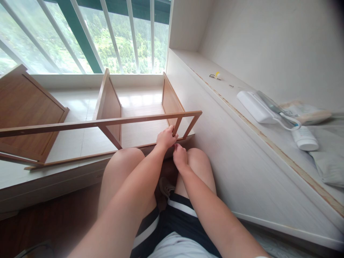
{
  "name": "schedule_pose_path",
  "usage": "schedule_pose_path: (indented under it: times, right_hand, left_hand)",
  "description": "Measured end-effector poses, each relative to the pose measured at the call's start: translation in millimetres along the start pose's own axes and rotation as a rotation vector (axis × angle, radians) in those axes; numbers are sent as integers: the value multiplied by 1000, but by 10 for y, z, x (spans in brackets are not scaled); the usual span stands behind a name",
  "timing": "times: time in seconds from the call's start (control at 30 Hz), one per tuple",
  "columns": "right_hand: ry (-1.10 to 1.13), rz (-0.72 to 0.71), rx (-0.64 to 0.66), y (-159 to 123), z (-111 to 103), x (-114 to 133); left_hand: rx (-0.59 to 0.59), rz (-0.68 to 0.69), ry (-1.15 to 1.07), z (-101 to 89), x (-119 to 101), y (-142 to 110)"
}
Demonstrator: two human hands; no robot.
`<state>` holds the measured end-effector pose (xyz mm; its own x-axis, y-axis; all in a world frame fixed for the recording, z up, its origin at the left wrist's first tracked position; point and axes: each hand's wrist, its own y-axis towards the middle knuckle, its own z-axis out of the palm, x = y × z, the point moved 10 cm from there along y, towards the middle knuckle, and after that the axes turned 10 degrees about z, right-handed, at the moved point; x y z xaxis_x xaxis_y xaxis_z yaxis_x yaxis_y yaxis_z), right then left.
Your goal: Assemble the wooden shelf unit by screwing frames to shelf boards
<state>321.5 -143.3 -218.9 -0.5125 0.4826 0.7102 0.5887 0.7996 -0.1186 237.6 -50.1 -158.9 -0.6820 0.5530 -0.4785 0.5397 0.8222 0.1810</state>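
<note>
A partly built brown wooden shelf frame (107, 123) lies on its side on a white window platform (80, 104) in front of my knees. My left hand (166, 138) is closed around the short upright bar of the frame near its right end. Just below it, my right hand (179, 157) is pinched at the frame's lower rail beside my right knee; whatever sits between its fingertips is too small to see. Three brown panels stand up from the frame: one at the left (27, 111), one in the middle (109, 107) and one at the right (172, 102).
A white ledge (242, 107) runs along the wall at right, holding a white box (254, 105), a toothbrush (279, 113), a white tube (305, 138), grey cloth (331, 154) and small metal parts (215, 75). Window bars (113, 36) are ahead. Dark wooden floor (53, 218) lies at lower left.
</note>
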Motion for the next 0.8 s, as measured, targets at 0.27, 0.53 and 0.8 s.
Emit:
schedule_pose_path:
  times: [0.27,0.53,0.8]
  right_hand:
    - [1202,467,741,-64,531,-117]
    - [1419,571,809,-196,585,-91]
    - [902,334,335,-32,375,-329]
  left_hand:
    - [19,-20,-4,2,1,-1]
    - [10,-15,6,6,1,1]
    - [6,-4,36,-13,-18,4]
